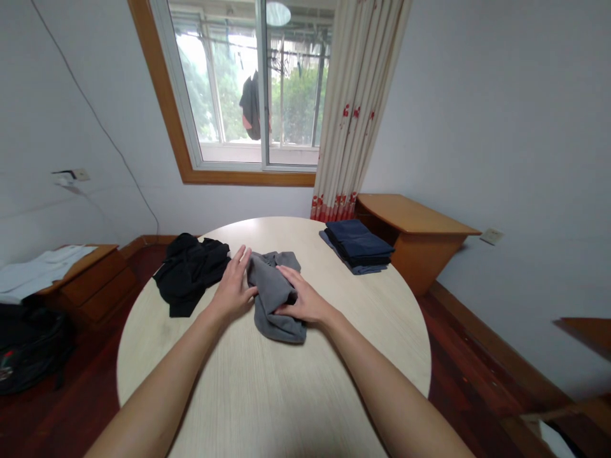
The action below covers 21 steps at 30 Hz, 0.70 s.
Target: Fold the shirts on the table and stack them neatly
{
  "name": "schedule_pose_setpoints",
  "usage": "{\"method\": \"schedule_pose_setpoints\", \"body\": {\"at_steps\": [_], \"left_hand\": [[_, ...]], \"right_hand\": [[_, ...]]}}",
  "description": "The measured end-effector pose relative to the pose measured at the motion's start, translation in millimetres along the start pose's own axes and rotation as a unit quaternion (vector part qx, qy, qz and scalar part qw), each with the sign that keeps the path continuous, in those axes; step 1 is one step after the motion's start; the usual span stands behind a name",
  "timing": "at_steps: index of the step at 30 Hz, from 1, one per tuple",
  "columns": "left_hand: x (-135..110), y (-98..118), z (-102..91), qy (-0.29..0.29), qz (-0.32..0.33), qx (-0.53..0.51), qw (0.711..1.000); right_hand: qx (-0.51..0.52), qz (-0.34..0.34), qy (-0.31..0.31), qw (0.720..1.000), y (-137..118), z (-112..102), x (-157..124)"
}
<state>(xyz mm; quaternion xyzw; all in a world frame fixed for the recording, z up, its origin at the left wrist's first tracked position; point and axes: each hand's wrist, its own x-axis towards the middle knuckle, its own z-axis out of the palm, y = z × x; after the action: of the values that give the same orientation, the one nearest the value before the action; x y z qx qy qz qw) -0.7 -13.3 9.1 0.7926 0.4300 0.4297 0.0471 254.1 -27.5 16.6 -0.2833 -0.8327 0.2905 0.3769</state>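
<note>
A rumpled grey garment [271, 289] lies in the middle of a round pale wooden table [267, 394]. My left hand [233, 286] rests on the table against the garment's left edge, fingers stretched out and apart. My right hand [300, 299] lies flat on top of the grey cloth, fingers extended and pressing it down. A black garment [188, 270] lies crumpled on the table just left of my left hand. A folded stack of dark blue clothes [357, 245] sits at the table's far right edge.
A wooden desk [415, 222] stands behind the table at the right, below a curtain [356, 108]. At the left is a low cabinet [90, 273] with white cloth [33, 270], and a dark bag [28, 346] on the floor.
</note>
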Motion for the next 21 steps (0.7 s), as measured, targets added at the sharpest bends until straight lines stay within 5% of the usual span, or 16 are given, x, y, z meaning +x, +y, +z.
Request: {"method": "schedule_pose_setpoints", "body": {"at_steps": [5, 21], "left_hand": [[2.0, 13.1, -4.1, -0.041, 0.038, 0.025, 0.998], [2.1, 15.4, -3.4, -0.042, 0.026, -0.007, 0.999]], "right_hand": [[-0.007, 0.001, 0.0, 1.0, 2.6, -2.9, -0.3], [-0.008, 0.016, 0.01, 1.0, 1.5, -2.7, 0.5]]}}
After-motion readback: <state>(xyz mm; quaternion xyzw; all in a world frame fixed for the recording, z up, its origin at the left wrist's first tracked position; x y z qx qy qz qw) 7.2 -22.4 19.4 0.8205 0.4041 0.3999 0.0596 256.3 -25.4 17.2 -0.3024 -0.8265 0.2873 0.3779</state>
